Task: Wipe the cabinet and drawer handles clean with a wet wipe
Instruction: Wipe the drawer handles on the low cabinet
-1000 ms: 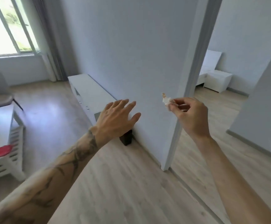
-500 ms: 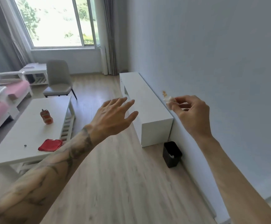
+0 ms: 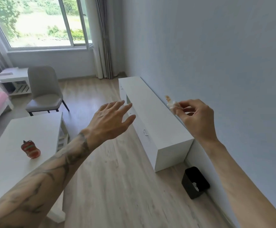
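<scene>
My right hand [image 3: 198, 119] pinches small wadded wet wipe [image 3: 172, 106] at fingertips, raised over low white cabinet [image 3: 150, 116], near wall. My left hand [image 3: 111, 120] spread, holds nothing. Wipe touches no handle; drawer handle [image 3: 145, 132] well below. Wipe looks soiled, so likely some wiping done. How many handles remain, cannot tell.

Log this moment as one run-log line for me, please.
right hand: pinches wet wipe | left hand: open, empty | cabinet handle: not yet touched | wiping: not started

Right hand [image 3: 198, 119] pinching crumpled wipe [image 3: 172, 106], left hand [image 3: 109, 122] spread, low white cabinet [image 3: 158, 122]
</scene>
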Demonstrator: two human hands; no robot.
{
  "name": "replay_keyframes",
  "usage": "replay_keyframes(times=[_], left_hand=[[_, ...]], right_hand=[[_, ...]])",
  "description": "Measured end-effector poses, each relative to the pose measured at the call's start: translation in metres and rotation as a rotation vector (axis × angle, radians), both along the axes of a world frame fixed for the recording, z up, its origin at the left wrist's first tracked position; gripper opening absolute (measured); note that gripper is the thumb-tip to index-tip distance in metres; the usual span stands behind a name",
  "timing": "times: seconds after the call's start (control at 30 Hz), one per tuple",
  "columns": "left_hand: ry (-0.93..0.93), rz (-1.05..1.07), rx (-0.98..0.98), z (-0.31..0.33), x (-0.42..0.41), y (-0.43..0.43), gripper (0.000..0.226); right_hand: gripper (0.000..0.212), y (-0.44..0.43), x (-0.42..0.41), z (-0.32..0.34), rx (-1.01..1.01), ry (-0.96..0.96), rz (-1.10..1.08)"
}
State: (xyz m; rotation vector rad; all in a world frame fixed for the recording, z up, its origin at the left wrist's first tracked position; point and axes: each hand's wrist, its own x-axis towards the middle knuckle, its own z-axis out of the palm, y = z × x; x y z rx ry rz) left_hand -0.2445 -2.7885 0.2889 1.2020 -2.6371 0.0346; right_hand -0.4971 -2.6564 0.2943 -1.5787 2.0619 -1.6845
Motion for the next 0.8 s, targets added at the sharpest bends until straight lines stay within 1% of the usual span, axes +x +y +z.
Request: replay_keyframes(times=[0.13, 0.27, 0.4, 0.6, 0.8], left_hand=[[-0.019, -0.007, -0.027, -0.017, -0.015, -0.125, 0.066], [-0.046, -0.009, -0.009, -0.026, -0.041, -0.246, 0.066], [-0.05, -0.028, 0.002, -0.025, -0.069, -0.358, 0.065], [-0.069, -0.106, 0.009, -0.032, -0.108, -0.512, 0.066], [-0.078, -0.279, 0.018, -0.064, -0.158, -0.664, 0.068]], right_hand=[[0.017, -0.117, -0.021, -0.022, -0.023, 0.014, -0.025], [0.019, -0.234, -0.051, -0.041, 0.0, -0.012, -0.048], [0.016, -0.337, -0.078, -0.043, 0.02, -0.036, -0.085], [0.012, -0.465, -0.103, -0.042, 0.028, -0.049, -0.175], [0.009, -0.579, -0.111, -0.07, 0.038, -0.06, -0.337]])
